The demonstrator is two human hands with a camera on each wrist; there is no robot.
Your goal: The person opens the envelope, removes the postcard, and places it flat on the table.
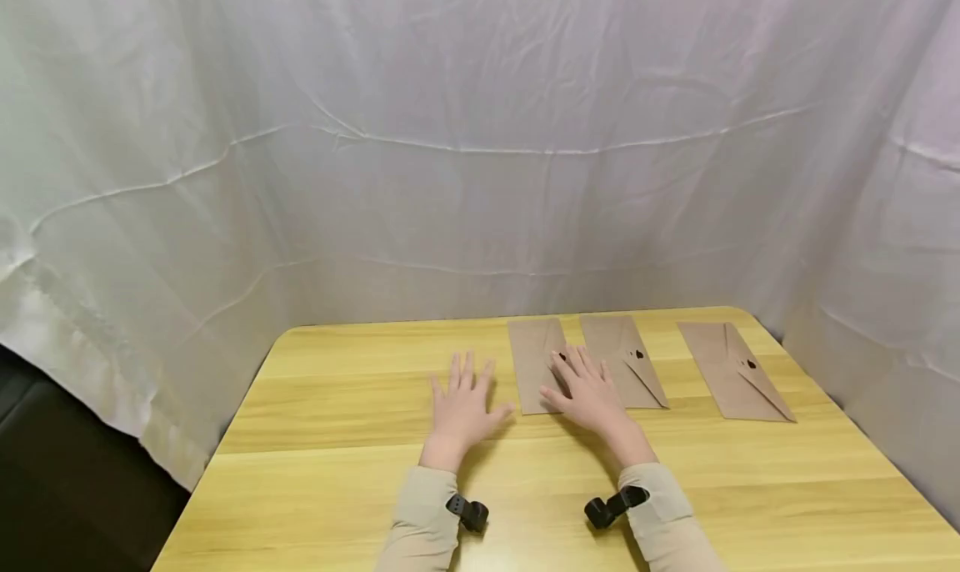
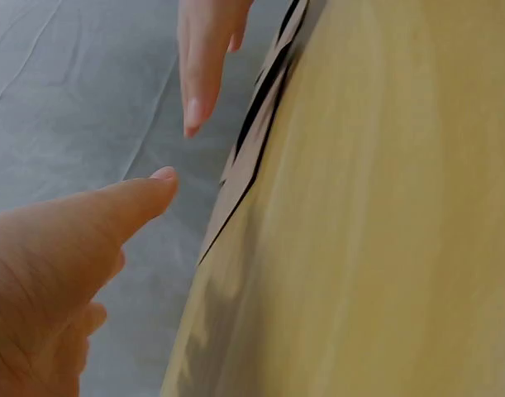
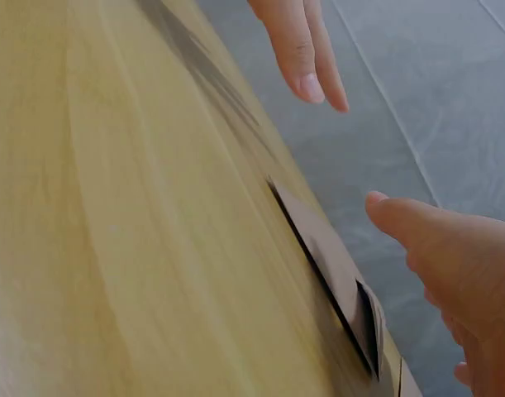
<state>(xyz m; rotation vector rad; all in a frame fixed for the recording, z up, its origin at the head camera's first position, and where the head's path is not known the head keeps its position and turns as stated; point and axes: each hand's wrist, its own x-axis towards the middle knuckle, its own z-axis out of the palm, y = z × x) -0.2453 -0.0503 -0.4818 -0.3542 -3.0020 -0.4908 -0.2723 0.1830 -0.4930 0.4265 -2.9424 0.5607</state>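
Three brown paper envelopes lie on the wooden table: a left envelope [image 1: 536, 372], a middle envelope [image 1: 611, 347] and a right envelope [image 1: 723, 363]. Each has a diagonal flap and a small dark mark. My right hand [image 1: 592, 397] hovers above the left envelope with fingers spread, covering part of it and a corner of the middle one in the head view. Left of the envelopes, my left hand [image 1: 463, 409] is held over the bare wood, its fingers spread too. Neither hand holds anything; both wrist views show the hands raised off the tabletop, shadows below.
The wooden table [image 1: 337, 405] has rounded far corners. A pale curtain [image 1: 480, 205] hangs behind it and along both sides. Something black [image 1: 67, 464] stands at the lower left, beside the table. Black cameras are strapped to both wrists.
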